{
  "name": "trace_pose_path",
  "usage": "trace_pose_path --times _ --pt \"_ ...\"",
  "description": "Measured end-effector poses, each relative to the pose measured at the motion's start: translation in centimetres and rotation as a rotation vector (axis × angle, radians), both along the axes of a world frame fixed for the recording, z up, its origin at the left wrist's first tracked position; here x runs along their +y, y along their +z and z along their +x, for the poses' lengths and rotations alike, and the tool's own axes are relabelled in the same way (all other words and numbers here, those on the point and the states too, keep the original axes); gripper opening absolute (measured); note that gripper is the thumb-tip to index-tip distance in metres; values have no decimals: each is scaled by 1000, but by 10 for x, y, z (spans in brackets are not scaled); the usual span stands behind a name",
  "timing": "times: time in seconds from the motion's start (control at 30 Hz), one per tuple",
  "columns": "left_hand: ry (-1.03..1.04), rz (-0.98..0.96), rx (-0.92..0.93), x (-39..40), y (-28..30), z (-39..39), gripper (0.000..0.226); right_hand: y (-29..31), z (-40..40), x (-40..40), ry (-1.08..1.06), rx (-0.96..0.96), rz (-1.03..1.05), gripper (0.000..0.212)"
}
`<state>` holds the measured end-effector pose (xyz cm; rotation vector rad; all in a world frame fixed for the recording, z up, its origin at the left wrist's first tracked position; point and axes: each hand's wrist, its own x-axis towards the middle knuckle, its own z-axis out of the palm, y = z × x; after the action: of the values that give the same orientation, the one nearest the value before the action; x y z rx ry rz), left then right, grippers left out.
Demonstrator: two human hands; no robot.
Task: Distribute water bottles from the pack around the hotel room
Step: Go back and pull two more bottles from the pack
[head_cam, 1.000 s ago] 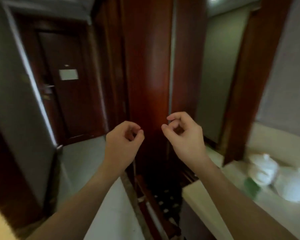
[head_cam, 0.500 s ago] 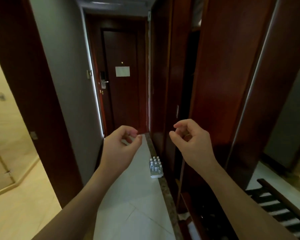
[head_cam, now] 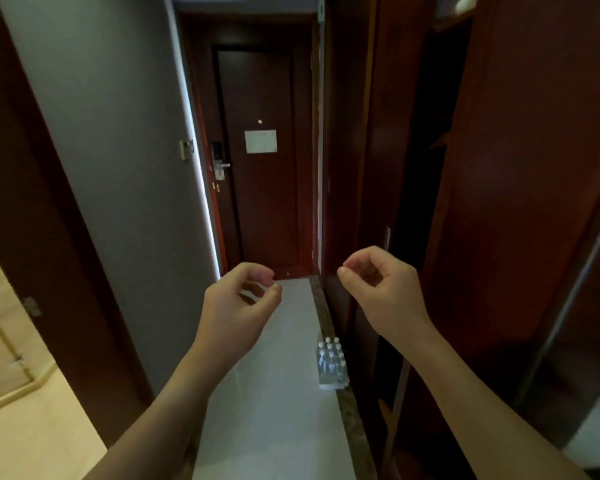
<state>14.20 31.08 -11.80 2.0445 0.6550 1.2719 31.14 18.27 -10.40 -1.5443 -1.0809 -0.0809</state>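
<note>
Hovering empty, loosely curled left hand (head_cam: 238, 306), right hand (head_cam: 381, 292), bottle pack (head_cam: 331, 363) on floor

The corridor is dim, its dark wood door (head_cam: 262, 161) and wardrobe (head_cam: 520, 202) sunk in shadow, while brighter warm light spills over the floor at lower left. Straight edges bow outward near the frame borders, and detail is soft throughout.
</note>
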Motion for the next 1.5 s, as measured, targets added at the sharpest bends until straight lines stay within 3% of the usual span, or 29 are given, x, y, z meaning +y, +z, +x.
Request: trace_pose_path --times 0.17,0.4,0.7,0.87,1.2,1.5 --pt "82 7 -5 64 18 43 10 11 46 83 93 -10 25 8" --pt "49 -14 22 176 -3 98 15 -7 109 194 99 -2 -21 5" --pt "-157 -118 68 377 -51 210 14 -48 200 353 -87 113 -49 14" --pt "-318 -198 155 445 -77 282 16 -73 247 416 -178 167 -103 14" --pt "-390 -362 268 522 -165 411 25 -170 352 497 -269 412 -124 17" --pt "-411 -422 532 609 -245 565 23 -284 509 579 -275 632 -267 18"
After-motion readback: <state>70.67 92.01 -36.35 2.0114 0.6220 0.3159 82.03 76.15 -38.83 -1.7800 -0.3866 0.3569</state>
